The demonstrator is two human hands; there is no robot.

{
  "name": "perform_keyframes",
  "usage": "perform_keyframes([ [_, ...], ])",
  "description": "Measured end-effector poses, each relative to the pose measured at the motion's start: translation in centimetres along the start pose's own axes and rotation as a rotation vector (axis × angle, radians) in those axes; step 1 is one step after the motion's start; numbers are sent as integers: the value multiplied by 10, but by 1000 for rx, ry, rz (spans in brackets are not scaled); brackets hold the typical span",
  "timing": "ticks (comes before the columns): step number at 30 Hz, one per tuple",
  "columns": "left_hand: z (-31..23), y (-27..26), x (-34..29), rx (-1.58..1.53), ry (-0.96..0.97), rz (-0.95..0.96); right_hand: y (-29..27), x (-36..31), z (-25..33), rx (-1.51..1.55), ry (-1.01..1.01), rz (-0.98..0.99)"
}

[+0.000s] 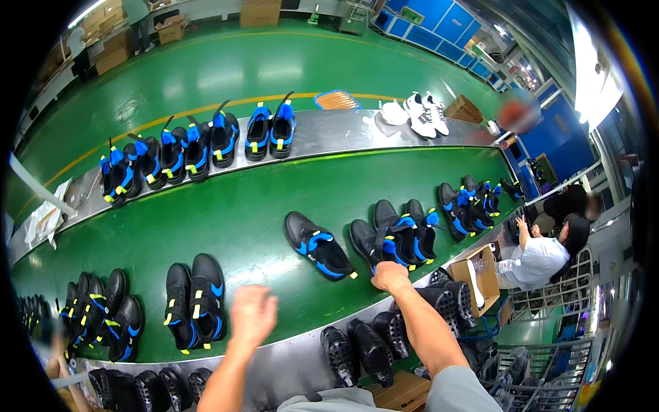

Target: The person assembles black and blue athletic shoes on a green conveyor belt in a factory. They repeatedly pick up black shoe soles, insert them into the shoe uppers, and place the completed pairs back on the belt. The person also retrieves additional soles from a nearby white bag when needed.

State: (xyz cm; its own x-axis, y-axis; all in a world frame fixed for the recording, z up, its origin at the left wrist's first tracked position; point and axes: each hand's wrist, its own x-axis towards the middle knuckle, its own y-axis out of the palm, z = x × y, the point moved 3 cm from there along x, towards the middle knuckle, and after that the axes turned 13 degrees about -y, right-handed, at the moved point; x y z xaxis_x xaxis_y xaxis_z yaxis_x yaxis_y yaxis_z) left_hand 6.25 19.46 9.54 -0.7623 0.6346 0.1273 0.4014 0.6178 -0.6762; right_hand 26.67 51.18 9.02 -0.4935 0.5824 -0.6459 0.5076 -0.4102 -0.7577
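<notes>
My right hand (pixel 391 276) is closed on the heel end of a black and blue shoe (pixel 362 237) on the green work surface (pixel 261 240). Right beside that shoe stand more black and blue shoes (pixel 414 233). A single shoe (pixel 318 246) lies tilted to the left of my right hand, its toe pointing away. Smeared by motion, my left hand (pixel 254 312) hovers over the near part of the green surface, its fingers hard to make out. Nearest to it is a pair of black shoes (pixel 195 302) with blue and yellow trim.
Several shoes (pixel 195 144) line the far metal ledge, with white shoes (pixel 425 115) farther right. Black pieces with studded soles (pixel 371 350) fill the near ledge. A cardboard box (pixel 486 278) and a person in a white shirt (pixel 542 255) are at right; another person's arm (pixel 63 374) is lower left.
</notes>
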Motion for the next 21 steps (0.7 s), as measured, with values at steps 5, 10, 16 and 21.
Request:
perform_keyframes([
  [5,-90,127,30,-5,187,386,53,30,-34,207,-23,-393],
  [10,-89,155,46,157,86,643,14,33,47,260,-439,-521],
  [16,-50,101,20,72,167,524,-6,-5,85,452,-714,-748],
  [21,-20,45,-14,-111,2,354,-8,-141,3,336,-320,-745],
])
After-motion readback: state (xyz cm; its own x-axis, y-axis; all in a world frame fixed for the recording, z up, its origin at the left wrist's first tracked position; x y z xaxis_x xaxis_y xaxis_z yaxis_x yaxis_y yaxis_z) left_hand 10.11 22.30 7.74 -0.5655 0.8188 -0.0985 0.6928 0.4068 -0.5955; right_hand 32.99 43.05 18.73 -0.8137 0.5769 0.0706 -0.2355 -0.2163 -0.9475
